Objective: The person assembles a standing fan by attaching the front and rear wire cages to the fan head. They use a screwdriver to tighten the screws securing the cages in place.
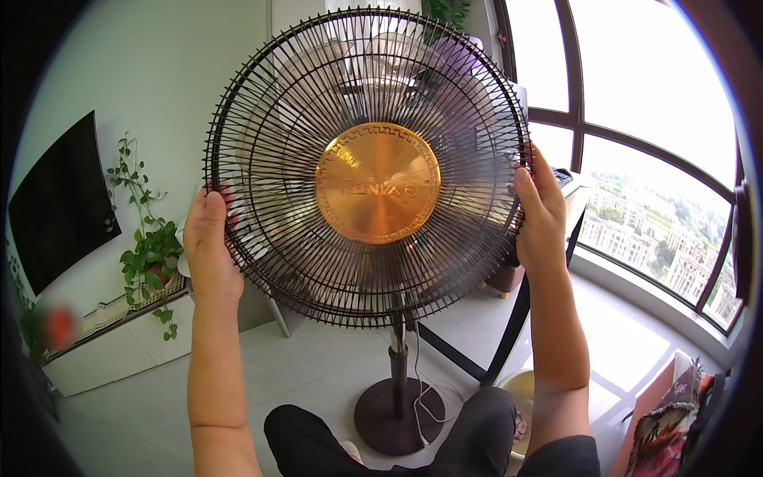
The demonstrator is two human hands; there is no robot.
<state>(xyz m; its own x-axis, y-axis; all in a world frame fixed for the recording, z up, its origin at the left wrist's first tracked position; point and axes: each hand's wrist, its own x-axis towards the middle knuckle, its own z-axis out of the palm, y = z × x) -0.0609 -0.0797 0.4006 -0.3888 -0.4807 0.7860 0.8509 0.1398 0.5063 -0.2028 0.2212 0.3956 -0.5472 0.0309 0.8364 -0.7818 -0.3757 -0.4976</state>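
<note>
A black pedestal fan stands upright before me, its round wire grille (274, 171) facing me with a gold disc (378, 183) at the centre. At the grille's left rim, my left hand (213, 242) is closed, thumb in front and fingers behind the wires. My right hand (543, 207) grips the right rim the same way, a little higher. Below the grille, the fan's pole (399, 366) runs down to a round dark base (385, 425) on the floor. The blades behind the wires are hard to make out.
A pale cord (429, 389) lies beside the base. A black-legged table (509, 334) stands behind on the right, with a pale basin (520, 401) near my knee. To the left are a white cabinet (119, 350), a trailing plant (151, 246) and a wall screen (63, 207). Windows line the right.
</note>
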